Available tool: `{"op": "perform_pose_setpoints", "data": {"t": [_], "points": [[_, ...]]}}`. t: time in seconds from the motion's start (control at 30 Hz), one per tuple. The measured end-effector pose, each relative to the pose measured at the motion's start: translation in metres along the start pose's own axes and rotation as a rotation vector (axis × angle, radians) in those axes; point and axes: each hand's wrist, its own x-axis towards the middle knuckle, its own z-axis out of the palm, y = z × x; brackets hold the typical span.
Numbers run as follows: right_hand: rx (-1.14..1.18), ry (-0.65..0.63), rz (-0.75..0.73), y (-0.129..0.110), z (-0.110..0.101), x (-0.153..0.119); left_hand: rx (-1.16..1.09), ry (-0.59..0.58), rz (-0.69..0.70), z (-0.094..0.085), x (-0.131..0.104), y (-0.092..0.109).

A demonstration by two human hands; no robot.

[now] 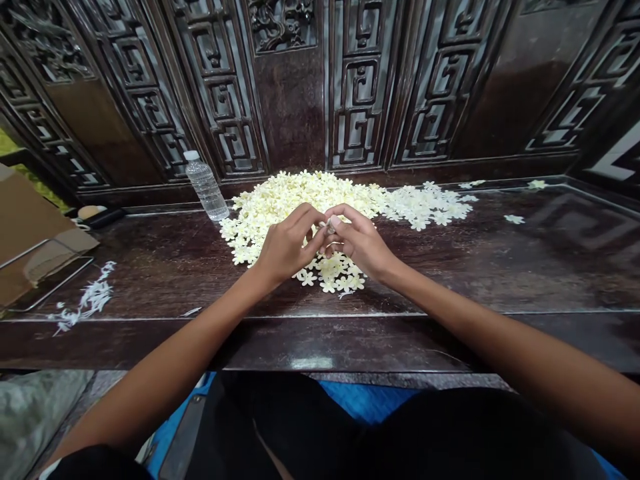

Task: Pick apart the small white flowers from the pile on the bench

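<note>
A large heap of pale yellow plastic-looking flowers (300, 193) lies on the dark wooden bench, with whiter flowers (425, 205) spread out at its right end. Over the front of the heap, my left hand (293, 241) and my right hand (357, 239) meet at the fingertips. Both are closed in a pinch around one small whitish piece (329, 227). Its shape is mostly hidden by the fingers. Several loose flowers (336, 270) lie below the hands, near the bench's front part.
A clear bottle with a white cap (207, 187) leans at the heap's left. Thin white strips (93, 300) lie at the left, beside a cardboard box (35, 233) and a metal wire frame (55, 287). Carved dark wooden panels (290, 100) rise behind the bench (500, 267).
</note>
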Motion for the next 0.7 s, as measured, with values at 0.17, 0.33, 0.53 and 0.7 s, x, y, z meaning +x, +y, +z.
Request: {"op": "perform_pose_setpoints", "data": {"t": [0.17,0.33,0.53,0.7], "points": [[0.139,0.024,0.060,0.000,0.003,-0.002,0.032,-0.044,0.032,-0.002,0.000,-0.002],[0.091,0.000,0.057,-0.001,0.001,-0.003,-0.150,0.018,0.003,0.005,-0.002,-0.003],[-0.090,-0.057,-0.022,0.002,-0.003,-0.001,-0.255,0.092,-0.060,0.008,-0.002,-0.002],[-0.251,-0.061,-0.109,0.003,0.000,-0.002,-0.305,0.135,-0.121,0.005,-0.001,0.002]]}}
